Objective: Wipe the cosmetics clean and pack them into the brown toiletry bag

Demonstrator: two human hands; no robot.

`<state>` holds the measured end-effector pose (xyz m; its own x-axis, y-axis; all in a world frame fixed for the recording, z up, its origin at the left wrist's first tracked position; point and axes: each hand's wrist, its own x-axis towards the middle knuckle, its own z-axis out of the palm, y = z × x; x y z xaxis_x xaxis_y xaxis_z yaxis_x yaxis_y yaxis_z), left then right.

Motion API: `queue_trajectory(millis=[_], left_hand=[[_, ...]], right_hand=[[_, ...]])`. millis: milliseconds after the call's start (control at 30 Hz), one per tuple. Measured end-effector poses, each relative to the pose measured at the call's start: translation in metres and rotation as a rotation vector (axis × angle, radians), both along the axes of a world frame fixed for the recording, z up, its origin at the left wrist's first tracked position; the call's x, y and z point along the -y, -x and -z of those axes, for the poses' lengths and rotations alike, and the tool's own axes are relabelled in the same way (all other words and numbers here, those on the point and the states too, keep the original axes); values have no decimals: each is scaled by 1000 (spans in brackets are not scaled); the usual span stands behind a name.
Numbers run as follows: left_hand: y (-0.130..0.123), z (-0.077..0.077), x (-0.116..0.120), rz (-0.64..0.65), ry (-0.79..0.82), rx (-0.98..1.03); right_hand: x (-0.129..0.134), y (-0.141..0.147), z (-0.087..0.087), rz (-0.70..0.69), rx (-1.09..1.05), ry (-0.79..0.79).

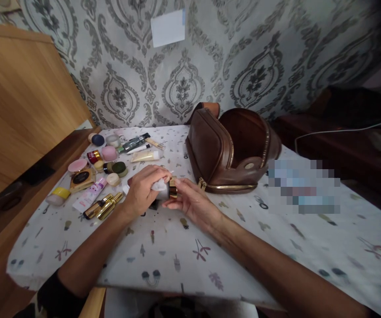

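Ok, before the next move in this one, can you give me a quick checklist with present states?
1. Left hand gripping the grey container: ok, with a white cloth between.
2. Right hand at the gold cap: ok, touching it.
3. Cap loosened: cannot tell.
4. Brown bag open: ok, its mouth gapes.
5. Bag contents: cannot tell, interior too dark.
6. Room beside left hand: not ok, gold tubes lie close.

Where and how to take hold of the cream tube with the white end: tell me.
Probably across the middle of the cream tube, from above, pinching its near and far long edges: it lies flat, long and narrow, white end rightward. Mind the slim white tube close behind.
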<state>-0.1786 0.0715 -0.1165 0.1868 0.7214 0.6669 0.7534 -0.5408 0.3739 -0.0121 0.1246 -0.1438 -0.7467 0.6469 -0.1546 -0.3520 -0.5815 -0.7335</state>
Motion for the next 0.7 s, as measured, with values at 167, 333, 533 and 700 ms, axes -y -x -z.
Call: queue_trajectory(millis=[167, 333, 533, 700], left_hand=[[-1, 1, 0, 11, 56, -73], [0, 1, 1, 49, 139, -112], [0, -4, 0, 4, 251, 157], [-1, -3, -1, -23, 182, 236]], right_hand=[[-2, 0, -2, -6, 30, 51], [-3, 1, 0, -51, 89, 29], [-1, -1, -2, -138, 88, -87], [2, -3, -7, -111, 82, -141]])
